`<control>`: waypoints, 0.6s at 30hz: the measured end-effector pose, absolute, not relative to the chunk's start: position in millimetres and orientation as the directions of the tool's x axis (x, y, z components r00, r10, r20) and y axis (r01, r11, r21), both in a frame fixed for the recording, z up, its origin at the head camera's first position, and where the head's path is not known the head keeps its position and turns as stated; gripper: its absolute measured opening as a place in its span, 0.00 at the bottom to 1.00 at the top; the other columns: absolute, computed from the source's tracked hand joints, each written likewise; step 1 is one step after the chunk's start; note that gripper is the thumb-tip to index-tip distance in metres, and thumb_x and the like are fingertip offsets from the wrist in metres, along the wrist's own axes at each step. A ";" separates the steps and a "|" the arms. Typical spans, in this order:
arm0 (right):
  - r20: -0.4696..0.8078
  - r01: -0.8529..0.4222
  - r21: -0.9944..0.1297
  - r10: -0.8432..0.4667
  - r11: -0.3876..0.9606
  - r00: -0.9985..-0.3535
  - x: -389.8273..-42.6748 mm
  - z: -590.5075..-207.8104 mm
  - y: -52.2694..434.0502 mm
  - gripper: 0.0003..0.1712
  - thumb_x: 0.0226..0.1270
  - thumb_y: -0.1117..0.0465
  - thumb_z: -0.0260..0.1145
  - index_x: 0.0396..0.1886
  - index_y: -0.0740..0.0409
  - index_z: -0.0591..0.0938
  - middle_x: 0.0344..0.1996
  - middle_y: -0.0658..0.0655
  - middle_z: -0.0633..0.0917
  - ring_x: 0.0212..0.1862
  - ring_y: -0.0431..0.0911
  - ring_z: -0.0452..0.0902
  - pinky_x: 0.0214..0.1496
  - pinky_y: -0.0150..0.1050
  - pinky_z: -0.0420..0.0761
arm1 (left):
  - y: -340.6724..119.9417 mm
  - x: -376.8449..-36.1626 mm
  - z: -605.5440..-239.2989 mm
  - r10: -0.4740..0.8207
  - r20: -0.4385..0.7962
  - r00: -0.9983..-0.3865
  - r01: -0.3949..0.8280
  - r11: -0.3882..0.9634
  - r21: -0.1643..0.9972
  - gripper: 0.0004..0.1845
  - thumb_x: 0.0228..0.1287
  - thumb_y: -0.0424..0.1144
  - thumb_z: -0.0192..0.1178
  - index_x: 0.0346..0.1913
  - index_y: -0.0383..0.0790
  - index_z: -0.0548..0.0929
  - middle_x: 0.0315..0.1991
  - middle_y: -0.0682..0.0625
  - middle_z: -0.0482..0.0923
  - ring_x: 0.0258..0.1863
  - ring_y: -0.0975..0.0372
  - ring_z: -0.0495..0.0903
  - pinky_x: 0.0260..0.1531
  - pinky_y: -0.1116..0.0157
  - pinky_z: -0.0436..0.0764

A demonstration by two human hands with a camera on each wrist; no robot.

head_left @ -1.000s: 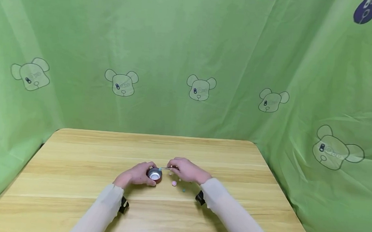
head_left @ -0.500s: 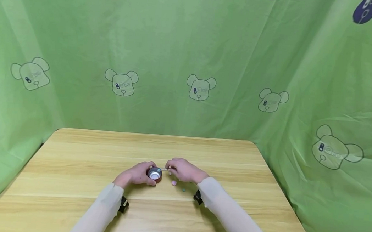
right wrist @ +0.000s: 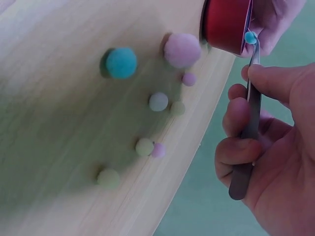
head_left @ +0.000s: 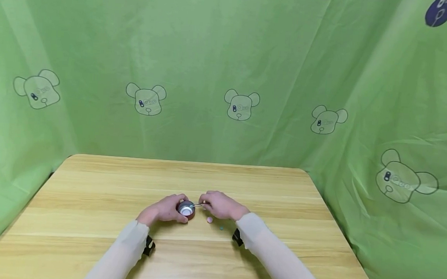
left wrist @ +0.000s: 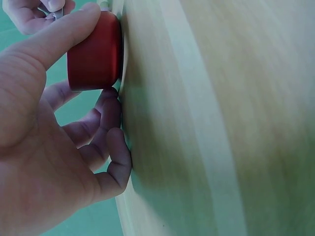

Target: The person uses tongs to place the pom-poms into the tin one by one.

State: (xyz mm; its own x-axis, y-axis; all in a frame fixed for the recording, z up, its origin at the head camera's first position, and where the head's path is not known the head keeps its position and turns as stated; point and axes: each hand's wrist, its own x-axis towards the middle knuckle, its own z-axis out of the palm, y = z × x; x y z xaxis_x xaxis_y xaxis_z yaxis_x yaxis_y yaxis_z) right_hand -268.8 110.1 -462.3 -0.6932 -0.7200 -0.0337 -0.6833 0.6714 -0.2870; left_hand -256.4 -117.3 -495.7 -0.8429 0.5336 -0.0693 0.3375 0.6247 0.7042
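no readable text, labels or numbers anywhere

Tweezers (right wrist: 248,128) with blue pompom (right wrist: 250,37) at red cup (right wrist: 226,24)

You are working at a light wooden surface (head_left: 89,199) with rounded far corners, its grain running left to right. Sitting on it near the middle is a small red cup (head_left: 186,209) with a silvery inside. Just to the right of the cup, a scatter of little pom-poms is lying on the wood: a pink pom-pom (right wrist: 182,49) closest to the cup, a teal pom-pom (right wrist: 121,62) near it, and several smaller pale ones (right wrist: 158,102) in greenish, whitish and lilac shades spreading away from them, some touching, others apart.
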 end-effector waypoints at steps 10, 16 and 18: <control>-0.064 -0.659 -0.283 -0.700 0.696 -0.712 -267.6 -462.3 107.5 0.10 0.70 0.60 0.58 0.48 0.50 0.80 0.39 0.47 0.78 0.40 0.38 0.74 0.47 0.36 0.76 | -117.7 -256.5 -495.2 0.537 -0.072 -0.841 0.337 0.624 0.705 0.26 0.48 0.42 0.74 0.48 0.41 0.74 0.42 0.48 0.77 0.43 0.57 0.75 0.47 0.53 0.72; -0.070 -0.637 -0.293 -0.680 0.713 -0.730 -268.3 -463.5 107.0 0.09 0.70 0.59 0.58 0.48 0.51 0.79 0.37 0.47 0.77 0.38 0.38 0.74 0.45 0.35 0.76 | -117.7 -256.9 -495.9 0.538 -0.072 -0.840 0.340 0.624 0.703 0.26 0.48 0.42 0.74 0.48 0.41 0.74 0.42 0.48 0.77 0.42 0.57 0.75 0.47 0.53 0.72; -0.075 -0.632 -0.294 -0.676 0.717 -0.733 -268.6 -463.9 107.1 0.09 0.70 0.59 0.58 0.48 0.51 0.80 0.37 0.46 0.77 0.38 0.38 0.74 0.44 0.35 0.76 | -117.5 -256.8 -495.9 0.540 -0.072 -0.838 0.342 0.624 0.702 0.26 0.48 0.42 0.74 0.48 0.41 0.74 0.41 0.48 0.77 0.42 0.57 0.75 0.46 0.53 0.73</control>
